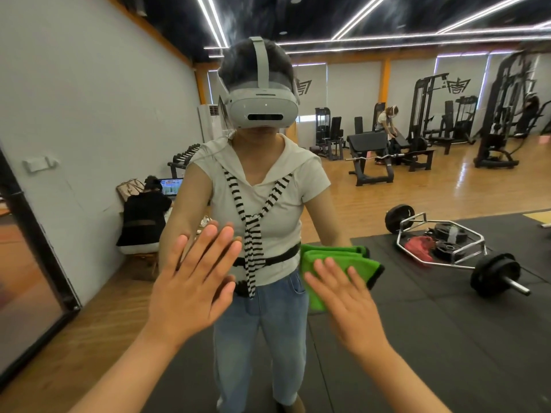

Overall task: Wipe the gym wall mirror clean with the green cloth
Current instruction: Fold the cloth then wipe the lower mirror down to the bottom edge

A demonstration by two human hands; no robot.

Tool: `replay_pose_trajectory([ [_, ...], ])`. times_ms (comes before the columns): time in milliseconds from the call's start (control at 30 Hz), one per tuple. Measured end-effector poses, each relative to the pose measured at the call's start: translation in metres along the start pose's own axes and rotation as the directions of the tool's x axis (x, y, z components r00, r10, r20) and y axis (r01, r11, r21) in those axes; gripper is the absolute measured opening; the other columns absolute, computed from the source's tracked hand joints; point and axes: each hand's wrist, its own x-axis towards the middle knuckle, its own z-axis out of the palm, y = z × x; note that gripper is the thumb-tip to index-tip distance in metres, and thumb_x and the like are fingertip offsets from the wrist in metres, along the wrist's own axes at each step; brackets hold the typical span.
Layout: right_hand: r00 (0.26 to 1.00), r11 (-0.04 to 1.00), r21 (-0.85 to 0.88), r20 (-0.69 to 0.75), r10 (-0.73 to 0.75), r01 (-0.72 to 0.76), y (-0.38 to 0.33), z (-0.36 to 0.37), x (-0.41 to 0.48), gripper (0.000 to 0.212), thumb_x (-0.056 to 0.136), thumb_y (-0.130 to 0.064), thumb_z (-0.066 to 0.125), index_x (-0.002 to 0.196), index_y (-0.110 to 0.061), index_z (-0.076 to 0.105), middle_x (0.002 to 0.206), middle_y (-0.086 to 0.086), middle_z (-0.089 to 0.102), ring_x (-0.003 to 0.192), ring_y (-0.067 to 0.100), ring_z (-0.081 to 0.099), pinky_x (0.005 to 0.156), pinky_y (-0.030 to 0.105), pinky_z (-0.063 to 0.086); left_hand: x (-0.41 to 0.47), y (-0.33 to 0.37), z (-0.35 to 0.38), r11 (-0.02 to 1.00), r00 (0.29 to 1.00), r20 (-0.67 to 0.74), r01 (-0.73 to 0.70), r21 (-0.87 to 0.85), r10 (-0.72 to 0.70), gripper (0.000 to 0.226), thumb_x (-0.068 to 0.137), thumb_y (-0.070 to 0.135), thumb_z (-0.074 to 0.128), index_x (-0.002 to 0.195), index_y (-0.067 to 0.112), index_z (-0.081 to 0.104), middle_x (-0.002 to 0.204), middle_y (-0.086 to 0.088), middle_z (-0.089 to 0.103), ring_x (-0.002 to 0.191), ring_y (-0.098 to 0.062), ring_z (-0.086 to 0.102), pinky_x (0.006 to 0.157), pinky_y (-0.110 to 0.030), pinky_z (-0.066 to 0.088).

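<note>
The mirror [98,114] fills nearly the whole view; only a black frame strip [38,242] shows at left, its other edges cut off. In the reflection a hex bar [447,257] on the mats rings small plates and something red, too small to identify. The cloth [340,256] lies folded on the glass at waist height, layers running sideways, black-trimmed end to the right, its lower part hidden under the right hand [343,296]. That hand, slightly blurred, presses it with straight fingers. The left hand [190,281] lies flat on the glass, fingers spread, holding nothing. Both forearms are cut off below.
</note>
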Motion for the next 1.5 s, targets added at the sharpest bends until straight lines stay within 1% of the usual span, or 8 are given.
replay_pose_trajectory([
  [233,0.927,0.95,0.067,-0.21,0.311,-0.304,-0.001,-0.004,0.036,0.074,0.091,-0.024,0.055,0.157,-0.03,0.023,0.167,-0.007,0.007,0.154,0.021,0.011,0.124,0.047,0.003,0.001,0.0,0.0,1.0,1.0,-0.003,0.004,-0.003,-0.004,0.071,0.098,0.034,0.04,0.161,0.014,0.013,0.169,-0.005,0.003,0.156,-0.023,0.005,0.126,-0.046,0.005],
  [467,0.993,0.985,-0.125,0.006,-0.12,0.12,0.028,-0.01,-0.002,0.073,0.094,-0.031,0.048,0.159,-0.028,0.015,0.168,-0.005,0.007,0.153,0.014,0.012,0.124,0.038,0.005,0.001,0.001,0.0,1.0,1.0,-0.009,0.01,0.001,-0.01,0.07,0.098,0.034,0.04,0.161,0.014,0.015,0.169,-0.004,0.004,0.156,-0.022,0.006,0.126,-0.047,0.006],
  [700,0.895,0.919,0.11,-0.213,0.393,-0.378,-0.008,-0.01,0.068,0.069,0.09,-0.018,0.047,0.155,-0.013,0.023,0.166,-0.002,0.007,0.154,0.019,0.004,0.124,0.046,-0.003,0.0,0.0,0.0,1.0,1.0,0.001,0.008,0.001,-0.008,0.072,0.097,0.034,0.041,0.161,0.014,0.014,0.169,-0.004,0.004,0.156,-0.022,0.005,0.126,-0.046,0.006],
  [900,0.978,0.982,-0.062,-0.099,-0.183,0.178,-0.015,0.004,0.067,0.059,0.096,-0.023,0.051,0.152,-0.029,0.032,0.168,-0.004,0.008,0.152,0.015,0.018,0.124,0.04,0.005,0.0,-0.001,-0.002,1.0,1.0,-0.01,0.002,0.004,-0.002,0.072,0.097,0.034,0.04,0.161,0.014,0.014,0.169,-0.005,0.005,0.156,-0.023,0.007,0.126,-0.046,0.006],
  [1133,0.912,0.952,0.143,-0.278,0.302,-0.271,-0.024,-0.018,0.141,0.068,0.089,-0.014,0.06,0.151,-0.012,0.033,0.161,0.008,0.022,0.152,0.023,0.01,0.123,0.048,-0.002,-0.001,0.001,0.001,1.0,1.0,-0.027,0.01,-0.018,-0.011,0.068,0.1,0.034,0.038,0.161,0.015,0.014,0.169,-0.004,0.006,0.156,-0.022,0.008,0.126,-0.046,0.007],
  [1233,0.992,0.999,0.024,-0.128,-0.02,0.023,-0.056,0.001,0.118,0.075,0.086,-0.019,0.058,0.154,-0.019,0.027,0.165,0.0,0.015,0.154,0.017,0.005,0.124,0.046,-0.004,0.001,0.0,0.0,0.999,0.998,-0.057,0.012,-0.048,-0.014,0.064,0.103,0.034,0.033,0.161,0.013,0.015,0.168,-0.006,0.01,0.156,-0.021,0.009,0.126,-0.045,0.007],
  [1333,0.952,0.95,-0.055,-0.009,-0.307,0.306,-0.031,-0.004,0.098,0.076,0.088,-0.016,0.056,0.156,-0.025,0.024,0.167,-0.005,0.007,0.153,0.014,0.01,0.124,0.041,-0.004,0.001,0.0,-0.001,0.999,0.999,-0.046,0.008,-0.047,-0.01,0.061,0.103,0.035,0.033,0.158,0.011,0.021,0.169,-0.006,0.009,0.156,-0.022,0.009,0.126,-0.045,0.007],
  [1500,0.953,0.988,0.11,-0.272,0.133,-0.106,0.008,-0.034,0.149,0.077,0.078,0.007,0.073,0.147,-0.01,0.042,0.158,0.012,0.031,0.151,0.02,0.015,0.124,0.045,-0.001,0.001,0.001,0.002,1.0,0.999,-0.033,0.007,-0.021,-0.007,0.064,0.102,0.036,0.033,0.161,0.016,0.015,0.169,-0.004,0.008,0.155,-0.022,0.01,0.126,-0.045,0.008],
])
